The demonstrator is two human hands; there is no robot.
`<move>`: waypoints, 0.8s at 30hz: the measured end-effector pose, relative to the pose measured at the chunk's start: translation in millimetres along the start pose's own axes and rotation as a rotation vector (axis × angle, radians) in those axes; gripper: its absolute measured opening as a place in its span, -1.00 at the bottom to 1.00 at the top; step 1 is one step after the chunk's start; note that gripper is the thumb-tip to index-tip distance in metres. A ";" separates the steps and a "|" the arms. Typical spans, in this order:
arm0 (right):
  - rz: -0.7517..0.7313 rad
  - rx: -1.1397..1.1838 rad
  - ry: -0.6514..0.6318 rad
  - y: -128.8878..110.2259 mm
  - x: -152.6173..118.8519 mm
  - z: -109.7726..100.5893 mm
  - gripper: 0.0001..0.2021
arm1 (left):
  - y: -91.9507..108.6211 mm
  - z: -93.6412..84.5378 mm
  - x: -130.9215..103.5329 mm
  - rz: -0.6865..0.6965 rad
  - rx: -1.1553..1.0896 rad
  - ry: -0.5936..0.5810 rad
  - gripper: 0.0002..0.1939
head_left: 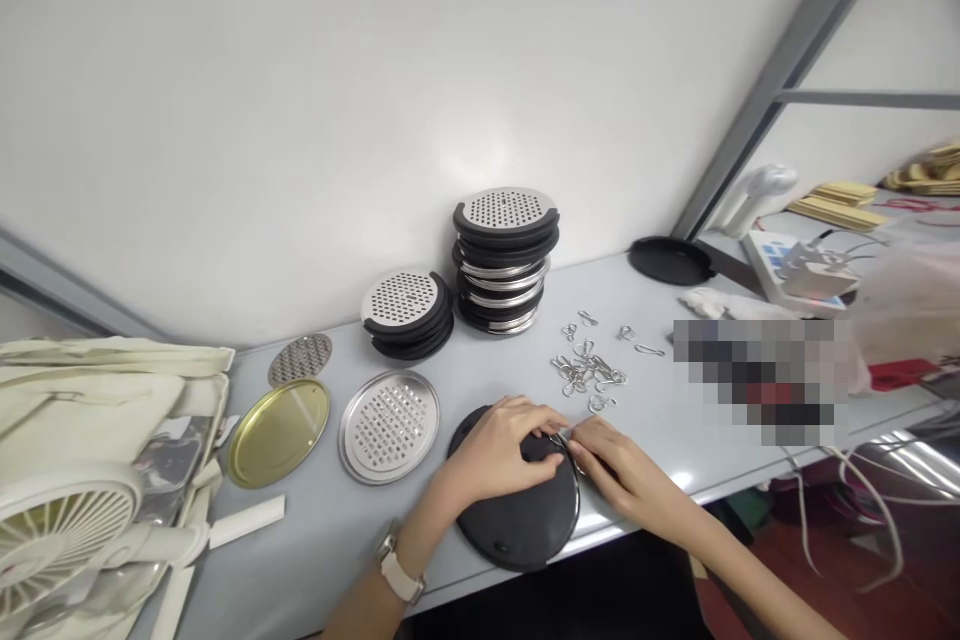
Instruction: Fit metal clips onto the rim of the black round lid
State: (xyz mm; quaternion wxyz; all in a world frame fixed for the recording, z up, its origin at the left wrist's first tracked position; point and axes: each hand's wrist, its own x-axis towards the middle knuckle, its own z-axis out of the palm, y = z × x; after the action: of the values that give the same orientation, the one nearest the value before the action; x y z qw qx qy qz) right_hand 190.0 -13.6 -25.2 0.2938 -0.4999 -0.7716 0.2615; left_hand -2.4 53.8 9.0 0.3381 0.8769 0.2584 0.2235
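Observation:
A black round plate (517, 530) lies near the table's front edge, its rim partly covered by my hands. My left hand (506, 450) rests over its upper part, fingers and thumb curled at the rim and holding the plate. At the plate's right rim, my right hand (611, 460) pinches a small wire metal clip (559, 439); most of that clip is hidden by fingers. Just beyond lies a loose pile of metal clips (589, 370). Left of the plate sit a silver perforated grater disc (390, 427) and a gold round lid (279, 432).
Behind stand a tall stack of black-rimmed grater plates (504, 265) and a shorter stack (409, 315). A perforated disc (300, 360) lies by the wall. A white fan (60, 540) occupies the left; a black tray (670, 261) and a blurred patch (757, 380) are right.

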 end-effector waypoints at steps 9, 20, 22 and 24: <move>-0.043 -0.025 0.000 1.8 -1.9 -0.1 -0.74 | -1.5 1.8 -0.6 0.013 -0.003 -0.004 -0.69; -0.070 -0.016 -0.015 5.9 -5.0 0.0 -0.76 | 0.9 4.5 -2.5 0.102 0.086 -0.015 -0.74; -0.068 -0.012 -0.021 6.5 -4.8 -0.2 -0.76 | 1.9 4.5 -2.8 0.122 0.096 -0.022 -0.73; -0.066 -0.013 -0.027 7.0 -4.6 -0.3 -0.75 | 2.7 4.3 -3.0 0.133 0.107 -0.031 -0.74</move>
State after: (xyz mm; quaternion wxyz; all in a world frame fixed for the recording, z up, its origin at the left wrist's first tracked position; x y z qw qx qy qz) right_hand 196.0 -15.3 -30.7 0.2888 -0.4724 -0.7933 0.2533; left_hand -1.5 48.2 7.3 0.2791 0.9122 0.2059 0.2179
